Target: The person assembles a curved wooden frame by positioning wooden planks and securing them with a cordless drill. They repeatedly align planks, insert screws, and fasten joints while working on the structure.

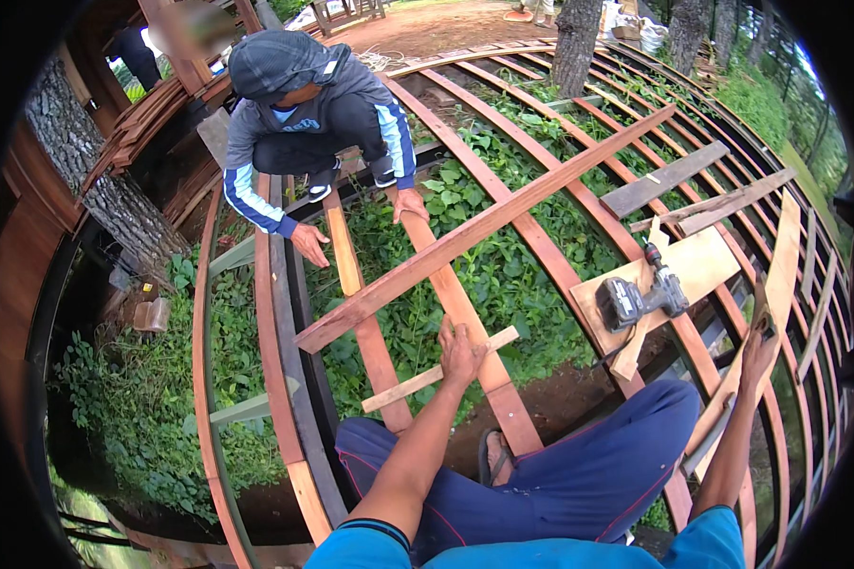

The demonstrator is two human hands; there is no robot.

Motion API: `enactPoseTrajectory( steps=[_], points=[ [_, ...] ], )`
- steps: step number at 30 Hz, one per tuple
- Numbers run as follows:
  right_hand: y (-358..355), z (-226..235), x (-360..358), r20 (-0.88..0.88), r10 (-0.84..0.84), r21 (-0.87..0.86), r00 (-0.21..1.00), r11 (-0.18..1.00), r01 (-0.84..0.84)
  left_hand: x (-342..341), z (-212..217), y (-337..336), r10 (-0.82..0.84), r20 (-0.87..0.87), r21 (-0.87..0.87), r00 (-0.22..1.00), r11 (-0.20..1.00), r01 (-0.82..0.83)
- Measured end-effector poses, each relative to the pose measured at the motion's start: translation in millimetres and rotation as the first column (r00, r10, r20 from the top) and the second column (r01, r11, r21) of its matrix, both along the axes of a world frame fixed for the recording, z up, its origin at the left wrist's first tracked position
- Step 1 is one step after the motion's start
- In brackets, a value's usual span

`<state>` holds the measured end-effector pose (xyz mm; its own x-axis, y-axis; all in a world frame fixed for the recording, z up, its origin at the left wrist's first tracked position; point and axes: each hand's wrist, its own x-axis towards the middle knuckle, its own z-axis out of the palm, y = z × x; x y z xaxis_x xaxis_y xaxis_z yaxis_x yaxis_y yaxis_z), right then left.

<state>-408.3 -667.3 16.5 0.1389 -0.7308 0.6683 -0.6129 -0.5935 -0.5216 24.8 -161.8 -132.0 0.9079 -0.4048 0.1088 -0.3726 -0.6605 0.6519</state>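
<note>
My left hand (462, 355) is closed on a reddish wooden plank (457, 292), over the spot where a thin wooden strip (403, 388) crosses it. Toward the plank's far end rests a crouching co-worker's hand (410, 204); that person's other hand (309, 245) is open beside a shorter board (343, 248). Off to the right, my right hand (758, 356) is closed around a dark object beside a long pale board (784, 261); its kind is unclear. Between my hands, a cordless drill (643, 296) lies on a wide light board (710, 266).
Curved rows of joists (531, 232) span green plants (370, 247), with gaps between them. A long loose beam (503, 216) lies diagonally across. Grey boards (664, 180) rest on the right side. Tree trunks (95, 171) rise at left and at the back (576, 47).
</note>
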Motion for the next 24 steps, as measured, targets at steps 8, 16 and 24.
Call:
enactPoseTrajectory(
  steps=[8,16,24],
  points=[
    [268,175,-19,0.881,0.313,0.119,0.354,0.576,-0.809,7,26,6,0.061,-0.199,0.299,0.978,0.954,0.002],
    [396,130,76,0.187,0.706,0.611,0.683,0.461,-0.643,-3,17,-3,0.081,0.032,0.286,0.996,0.954,-0.087],
    [419,104,111,0.100,0.793,0.833,0.601,0.264,-0.486,7,5,-15,0.149,-0.118,0.378,0.982,0.921,-0.094]
  ],
)
